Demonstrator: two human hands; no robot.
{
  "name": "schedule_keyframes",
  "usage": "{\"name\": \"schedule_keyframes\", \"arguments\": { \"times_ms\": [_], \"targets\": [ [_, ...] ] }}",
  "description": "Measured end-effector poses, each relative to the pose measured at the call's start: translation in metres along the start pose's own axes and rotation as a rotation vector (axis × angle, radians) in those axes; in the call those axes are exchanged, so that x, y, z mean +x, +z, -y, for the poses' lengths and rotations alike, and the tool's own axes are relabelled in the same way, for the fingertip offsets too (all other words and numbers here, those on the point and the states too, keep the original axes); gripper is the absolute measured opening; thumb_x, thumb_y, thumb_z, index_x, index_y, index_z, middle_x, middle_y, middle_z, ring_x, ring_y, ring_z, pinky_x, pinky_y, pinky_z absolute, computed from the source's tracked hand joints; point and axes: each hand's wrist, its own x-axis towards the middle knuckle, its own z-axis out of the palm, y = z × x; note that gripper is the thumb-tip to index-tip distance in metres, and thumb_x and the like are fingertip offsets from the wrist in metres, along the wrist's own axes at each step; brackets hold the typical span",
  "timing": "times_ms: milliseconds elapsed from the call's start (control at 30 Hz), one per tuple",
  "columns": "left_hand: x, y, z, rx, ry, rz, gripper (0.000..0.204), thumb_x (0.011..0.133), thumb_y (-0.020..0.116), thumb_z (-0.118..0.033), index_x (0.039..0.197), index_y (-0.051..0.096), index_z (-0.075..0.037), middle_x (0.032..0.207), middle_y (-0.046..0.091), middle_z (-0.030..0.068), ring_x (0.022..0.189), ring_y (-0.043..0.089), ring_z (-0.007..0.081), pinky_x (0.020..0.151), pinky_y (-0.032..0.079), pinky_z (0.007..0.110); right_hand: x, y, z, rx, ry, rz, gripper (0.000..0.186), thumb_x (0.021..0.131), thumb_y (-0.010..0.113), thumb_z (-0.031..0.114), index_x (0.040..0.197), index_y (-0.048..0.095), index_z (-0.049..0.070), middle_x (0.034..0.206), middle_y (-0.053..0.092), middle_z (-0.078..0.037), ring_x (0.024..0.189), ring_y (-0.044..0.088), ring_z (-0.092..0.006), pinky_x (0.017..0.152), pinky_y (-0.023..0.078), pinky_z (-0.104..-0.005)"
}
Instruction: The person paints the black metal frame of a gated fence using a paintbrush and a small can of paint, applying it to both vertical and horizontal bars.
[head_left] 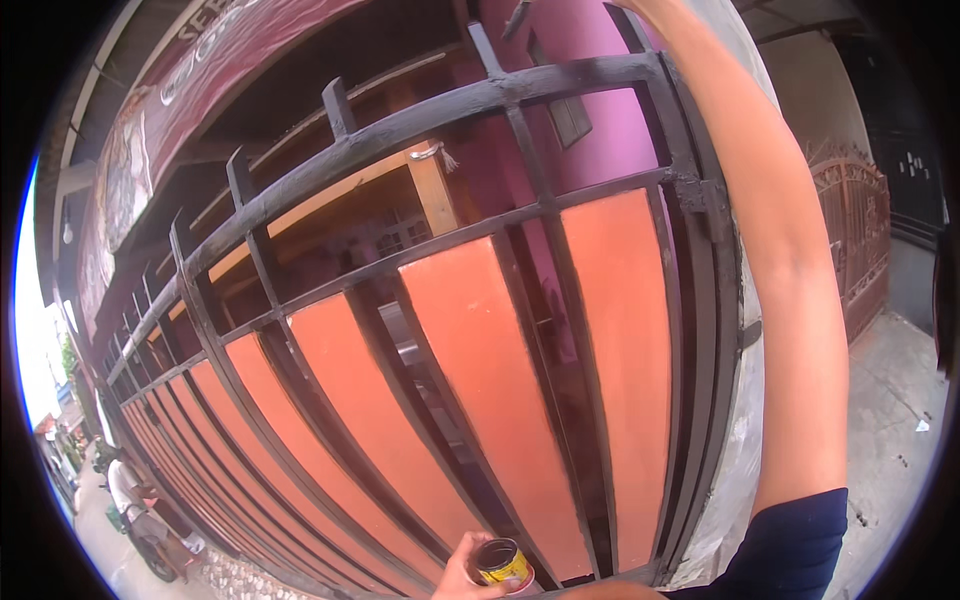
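My left hand grips a small round can with a yellow label and a dark opening, low in front of the gate. My bare right arm, in a dark short sleeve, stretches up along the gate's right side; my right hand is mostly cut off at the top edge, near the top bars, and what it holds cannot be made out. The metal gate has dark bars with upright stubs on top and orange panels between the lower bars.
A purple wall and wooden frame stand behind the gate, under a maroon banner. At far left a person is beside a parked two-wheeler. Right are a concrete path and a brown ornate gate.
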Motion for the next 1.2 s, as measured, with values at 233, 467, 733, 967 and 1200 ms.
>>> {"name": "schedule_keyframes", "arguments": {
  "times_ms": [233,467,733,967,1200],
  "targets": [
    [-0.01,0.05,-0.048,-0.009,0.018,-0.028,0.069,0.073,0.085,-0.02,0.123,0.041,-0.007,0.111,0.059,0.0146,0.102,0.059,0.0211,0.089,0.048,0.035,-0.011,0.029,-0.001,-0.011,-0.201,-0.086,0.032,0.095,0.052,0.022,0.075,0.058,-0.001,0.069,0.065,-0.022,0.05,0.066,-0.0268,0.045,0.057,-0.0381],
    [-0.004,0.059,-0.047,0.113,0.048,-0.074,0.071,0.069,0.087,-0.017,0.121,0.039,-0.006,0.113,0.06,0.017,0.102,0.062,0.0245,0.087,0.05,0.037,0.028,0.057,-0.028,-0.329,-0.174,-0.081,0.031,0.092,0.055,0.024,0.084,0.06,-0.005,0.079,0.066,-0.026,0.069,0.068,-0.032,0.063,0.057,-0.042],
    [-0.008,0.051,-0.023,0.158,0.1,-0.211,0.067,0.07,0.087,-0.019,0.116,0.041,-0.006,0.11,0.062,0.016,0.101,0.062,0.022,0.086,0.051,0.035,0.059,0.089,-0.039,-0.491,-0.2,-0.204,0.031,0.09,0.056,0.023,0.095,0.058,-0.008,0.088,0.065,-0.03,0.081,0.068,-0.0358,0.072,0.056,-0.0435],
    [-0.007,0.05,-0.024,0.167,0.104,-0.164,0.067,0.069,0.088,-0.022,0.115,0.042,-0.005,0.109,0.062,0.0154,0.101,0.061,0.0213,0.087,0.049,0.034,0.061,0.066,-0.023,-0.283,-0.188,-0.537,0.035,0.089,0.056,0.022,0.104,0.056,-0.009,0.097,0.065,-0.033,0.091,0.068,-0.0391,0.08,0.055,-0.0448],
    [-0.011,0.069,-0.031,0.065,0.096,-0.191,0.066,0.068,0.089,-0.024,0.113,0.044,-0.005,0.108,0.062,0.015,0.099,0.061,0.021,0.087,0.049,0.034,0.045,0.068,-0.029,-0.425,-0.144,-0.302,0.032,0.086,0.054,0.017,0.104,0.064,-0.008,0.1,0.067,-0.028,0.09,0.068,-0.0396,0.082,0.054,-0.0477]
  ]
}}
